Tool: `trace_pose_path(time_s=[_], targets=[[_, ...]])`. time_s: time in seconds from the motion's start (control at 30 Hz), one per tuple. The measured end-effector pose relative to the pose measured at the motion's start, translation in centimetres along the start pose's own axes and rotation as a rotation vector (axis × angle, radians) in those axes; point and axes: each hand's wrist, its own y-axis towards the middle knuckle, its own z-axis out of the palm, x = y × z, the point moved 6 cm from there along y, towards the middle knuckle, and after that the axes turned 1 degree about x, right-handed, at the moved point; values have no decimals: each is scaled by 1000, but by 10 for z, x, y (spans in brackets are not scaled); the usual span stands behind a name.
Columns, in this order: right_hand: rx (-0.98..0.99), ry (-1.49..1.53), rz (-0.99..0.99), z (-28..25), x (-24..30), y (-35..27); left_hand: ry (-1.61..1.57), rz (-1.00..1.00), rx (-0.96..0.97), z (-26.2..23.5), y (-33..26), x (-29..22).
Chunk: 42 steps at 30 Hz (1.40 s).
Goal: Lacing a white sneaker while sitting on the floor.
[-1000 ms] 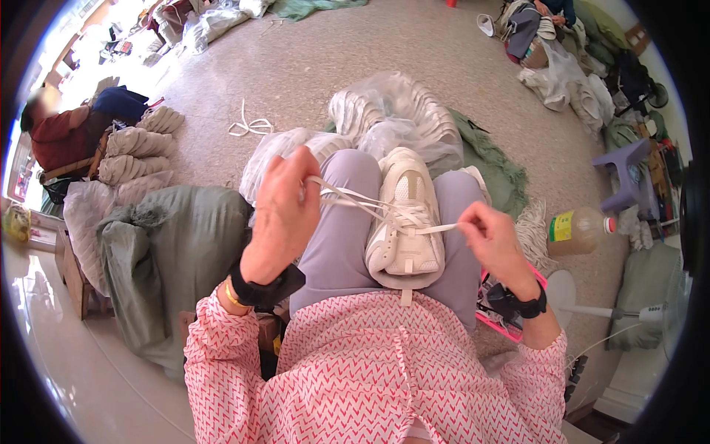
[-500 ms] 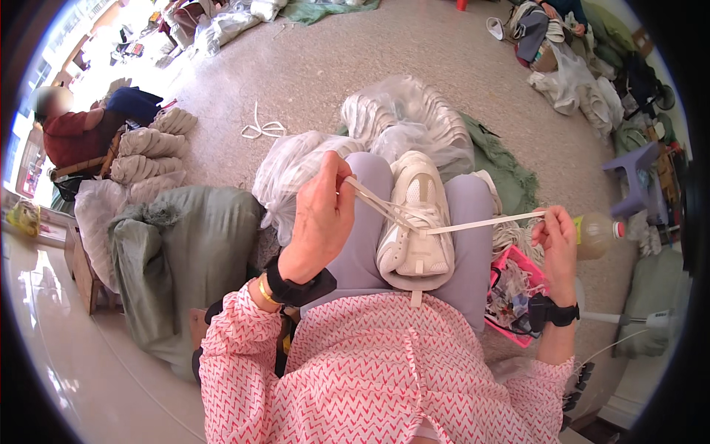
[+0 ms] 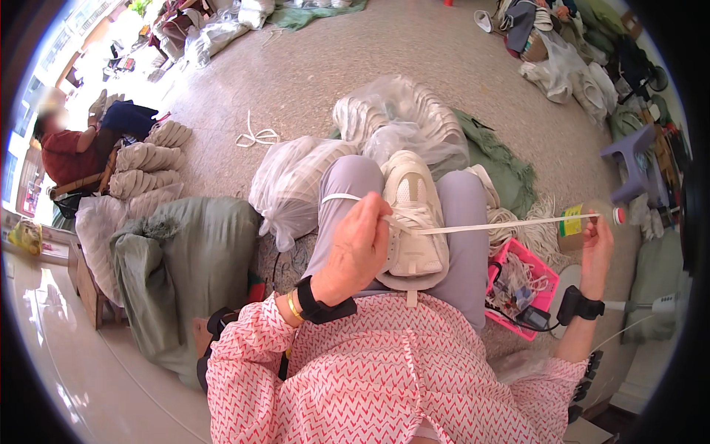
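A white and beige sneaker (image 3: 416,255) lies between my thighs, its heel toward me. From its upper part a flat cream shoelace (image 3: 503,225) runs taut to the right. My right hand (image 3: 597,251) pinches the far end of that lace, well out beyond my right knee. Close against the sneaker's left side, my left hand (image 3: 359,243) is closed on the lace near the eyelets; its fingertips are partly hidden. Another stretch of lace loops from it over my left thigh. The hand covers part of the sneaker's left side.
Clear plastic bags of shoes (image 3: 296,174) lie before my knees. At my right are a pink basket (image 3: 543,296), a bundle of loose laces (image 3: 540,237) and a bottle (image 3: 573,226). A green sack (image 3: 192,259) stands left. Another person (image 3: 70,152) sits far left beside stacked shoes.
My right hand has moved farther right, drawing out more lace. My left hand has come down and right to the sneaker, and a stretch of lace now lies over my left thigh.
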Motion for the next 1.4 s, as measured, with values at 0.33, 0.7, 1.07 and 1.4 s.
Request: trace_pose_path(time_s=[0.33, 0.7, 1.07, 1.4], targets=[[-147, 132, -7, -155, -16, 23, 102, 97, 129, 10, 11, 4], [226, -586, -12, 102, -46, -57, 194, 221, 304, 2, 32, -10], [907, -586, -96, 300, -10, -145, 380, -50, 409, -6, -11, 17], [1040, -341, 144, 365, -9, -155, -524, -219, 446, -30, 3, -10]])
